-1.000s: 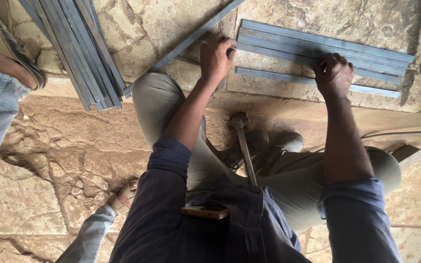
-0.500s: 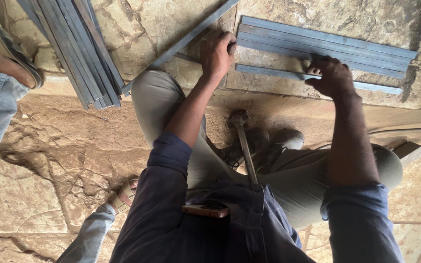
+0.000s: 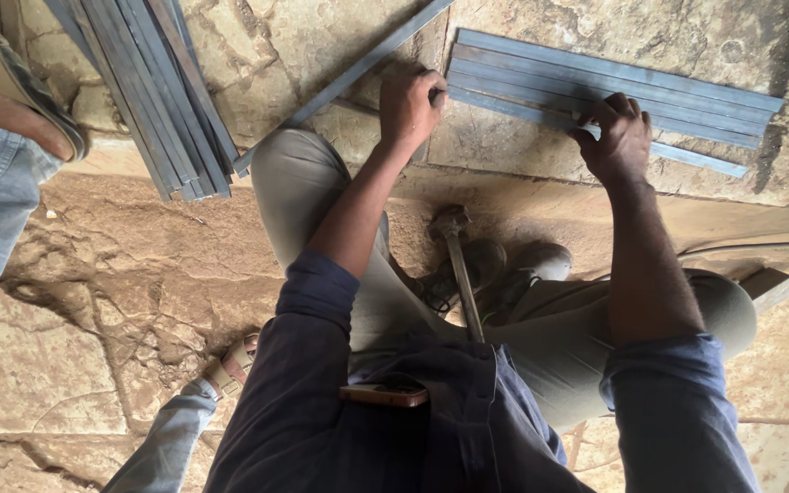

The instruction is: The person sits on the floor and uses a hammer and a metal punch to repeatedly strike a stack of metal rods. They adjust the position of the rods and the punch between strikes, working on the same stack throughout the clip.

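I see my left hand clenched on the near end of the flat metal strips lying on the stone slab; my right hand pinches the lowest strip; probably stiff, heavy, sharp-edged; best gripped at both ends

Rough stone floor, grey metal strips, probably steel

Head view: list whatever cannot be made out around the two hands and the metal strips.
- Left hand: its fingers curl under at the end of the flat metal strips, so the grip is hidden.
- Right hand: its fingers cover the lowest strip, so what it pinches is unclear.
- Bundle of strips: cut off by the top edge.
- Hammer: handle end hidden behind the blue shirt.
- Another person's foot: cut off by the left edge.
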